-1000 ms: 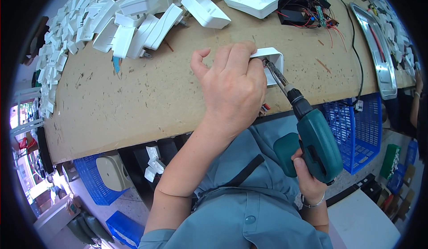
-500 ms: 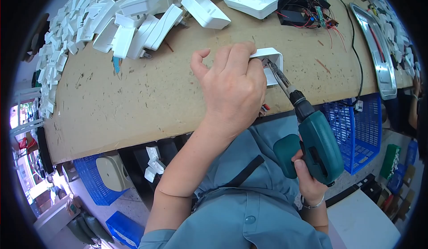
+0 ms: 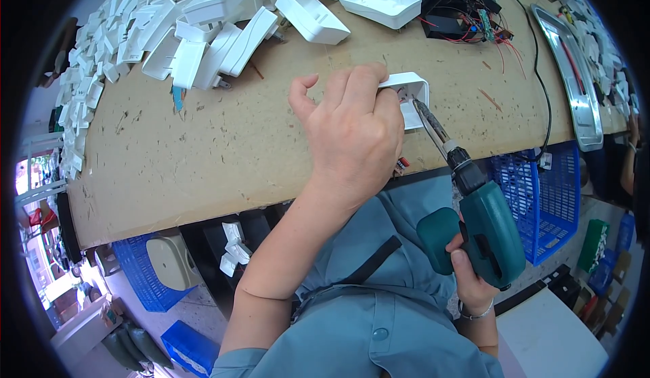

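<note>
My left hand (image 3: 355, 127) reaches over the table, its fingers closed round the left side of a small white open plastic housing (image 3: 416, 117). The fingers hide much of the housing, and the small parts inside are hard to make out. Low at the right, my right hand (image 3: 470, 276) grips a green pistol-shaped soldering gun (image 3: 497, 226) with a black collar. Its slim metal tip points up and left, ending at the housing's right-hand inner edge.
White plastic housings (image 3: 223, 6) pile up along the back and left of the table (image 3: 169, 168). Black cases with circuit boards and red wires (image 3: 467, 12) lie at the back right. A metal tray (image 3: 586, 124) and black cable (image 3: 545, 100) are farther right; a blue basket (image 3: 542, 202) stands below.
The soldering gun has shifted slightly right and down, and its tip has drawn back from inside the housing toward its right edge. My left hand has stayed almost still.
</note>
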The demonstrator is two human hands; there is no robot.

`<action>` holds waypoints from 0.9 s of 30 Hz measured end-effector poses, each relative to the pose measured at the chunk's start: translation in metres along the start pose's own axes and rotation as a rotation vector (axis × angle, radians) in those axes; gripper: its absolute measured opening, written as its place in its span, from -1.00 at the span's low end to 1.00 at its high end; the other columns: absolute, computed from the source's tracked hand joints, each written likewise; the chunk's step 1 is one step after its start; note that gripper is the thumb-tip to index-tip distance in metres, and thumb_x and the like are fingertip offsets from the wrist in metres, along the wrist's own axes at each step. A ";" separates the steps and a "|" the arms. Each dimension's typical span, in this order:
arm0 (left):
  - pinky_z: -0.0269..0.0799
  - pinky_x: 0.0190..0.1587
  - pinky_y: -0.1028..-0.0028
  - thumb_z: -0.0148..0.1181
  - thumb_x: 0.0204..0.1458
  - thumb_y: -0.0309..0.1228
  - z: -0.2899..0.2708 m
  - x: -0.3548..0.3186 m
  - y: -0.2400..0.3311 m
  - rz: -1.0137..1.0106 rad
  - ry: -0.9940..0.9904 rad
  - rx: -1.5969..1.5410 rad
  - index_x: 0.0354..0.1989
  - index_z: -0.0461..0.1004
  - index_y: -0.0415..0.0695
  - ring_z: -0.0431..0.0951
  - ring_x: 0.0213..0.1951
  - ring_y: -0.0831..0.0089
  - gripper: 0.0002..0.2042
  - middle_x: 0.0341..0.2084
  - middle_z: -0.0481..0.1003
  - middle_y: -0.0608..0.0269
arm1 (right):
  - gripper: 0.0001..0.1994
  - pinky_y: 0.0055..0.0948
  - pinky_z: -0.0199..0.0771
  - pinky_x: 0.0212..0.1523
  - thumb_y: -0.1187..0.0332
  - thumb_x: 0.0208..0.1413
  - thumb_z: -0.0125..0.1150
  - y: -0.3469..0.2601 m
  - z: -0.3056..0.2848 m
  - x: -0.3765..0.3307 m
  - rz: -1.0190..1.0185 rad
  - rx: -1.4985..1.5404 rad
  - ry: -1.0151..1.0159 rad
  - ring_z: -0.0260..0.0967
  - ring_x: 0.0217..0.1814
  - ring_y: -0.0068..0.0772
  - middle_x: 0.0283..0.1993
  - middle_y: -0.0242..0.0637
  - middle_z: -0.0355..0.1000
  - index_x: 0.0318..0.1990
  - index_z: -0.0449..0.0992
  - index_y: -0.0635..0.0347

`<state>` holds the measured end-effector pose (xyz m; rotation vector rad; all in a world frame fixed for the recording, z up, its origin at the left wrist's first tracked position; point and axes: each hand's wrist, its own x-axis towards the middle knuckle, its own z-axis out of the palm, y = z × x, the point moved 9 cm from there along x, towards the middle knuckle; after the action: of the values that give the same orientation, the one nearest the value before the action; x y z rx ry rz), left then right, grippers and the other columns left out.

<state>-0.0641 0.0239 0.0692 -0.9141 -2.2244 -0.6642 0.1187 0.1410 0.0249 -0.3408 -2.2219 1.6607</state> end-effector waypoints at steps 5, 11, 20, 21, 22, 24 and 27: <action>0.04 -0.01 0.10 0.12 -0.27 -0.52 -0.002 0.000 0.001 0.005 0.004 0.011 -0.64 0.41 -0.14 0.42 -0.29 0.42 -0.97 -0.33 0.42 0.34 | -0.61 -0.46 0.44 -0.37 0.67 -0.09 0.19 -0.003 -0.001 0.001 -0.064 -0.017 -0.018 0.42 -0.39 -0.41 -0.32 -0.16 0.43 -0.02 0.38 0.49; 0.04 0.01 0.08 0.13 -0.26 -0.53 -0.002 -0.001 0.002 -0.002 0.005 0.012 -0.63 0.41 -0.14 0.42 -0.28 0.42 -0.97 -0.33 0.42 0.35 | -0.65 -0.45 0.42 -0.36 0.62 -0.08 0.20 -0.003 -0.004 -0.001 -0.022 0.052 0.047 0.41 -0.38 -0.40 -0.34 -0.18 0.44 -0.05 0.42 0.46; 0.05 0.02 0.09 0.14 -0.25 -0.54 -0.002 0.000 0.001 -0.015 -0.007 0.009 -0.63 0.43 -0.14 0.43 -0.27 0.43 -0.97 -0.33 0.42 0.36 | -0.85 -0.44 0.34 -0.34 0.51 -0.07 0.22 -0.003 -0.010 -0.001 0.060 0.031 0.075 0.37 -0.41 -0.40 -0.40 -0.27 0.45 -0.30 0.49 0.30; 0.06 0.01 0.09 0.15 -0.24 -0.54 -0.002 0.000 0.001 -0.019 -0.010 0.008 -0.63 0.43 -0.14 0.43 -0.27 0.42 -0.96 -0.33 0.42 0.35 | -0.86 -0.44 0.34 -0.35 0.50 -0.08 0.23 -0.002 -0.011 -0.002 0.052 0.024 0.072 0.37 -0.41 -0.40 -0.40 -0.27 0.44 -0.31 0.50 0.30; 0.07 0.00 0.09 0.17 -0.23 -0.53 -0.002 0.000 0.000 -0.022 -0.012 0.006 -0.63 0.43 -0.14 0.43 -0.26 0.42 -0.95 -0.32 0.42 0.34 | -0.86 -0.44 0.33 -0.35 0.50 -0.08 0.23 -0.003 -0.011 -0.002 0.045 0.016 0.070 0.36 -0.42 -0.40 -0.41 -0.27 0.44 -0.32 0.50 0.29; 0.08 -0.01 0.10 0.18 -0.23 -0.52 0.000 0.000 -0.004 -0.035 -0.014 -0.029 -0.62 0.44 -0.15 0.43 -0.25 0.41 -0.95 -0.32 0.42 0.33 | -0.85 -0.45 0.34 -0.35 0.50 -0.08 0.24 -0.003 -0.012 -0.003 0.039 0.012 0.083 0.37 -0.41 -0.40 -0.41 -0.28 0.44 -0.31 0.50 0.29; 0.09 -0.02 0.10 0.20 -0.22 -0.51 0.001 0.000 -0.009 -0.070 -0.021 -0.095 -0.61 0.45 -0.16 0.43 -0.24 0.39 -0.95 -0.32 0.42 0.32 | -0.84 -0.47 0.36 -0.35 0.50 -0.07 0.25 -0.006 -0.012 -0.004 0.034 0.018 0.092 0.38 -0.41 -0.42 -0.40 -0.28 0.44 -0.29 0.49 0.30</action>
<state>-0.0716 0.0186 0.0671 -0.8969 -2.2684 -0.8026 0.1273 0.1488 0.0329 -0.4439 -2.1443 1.6476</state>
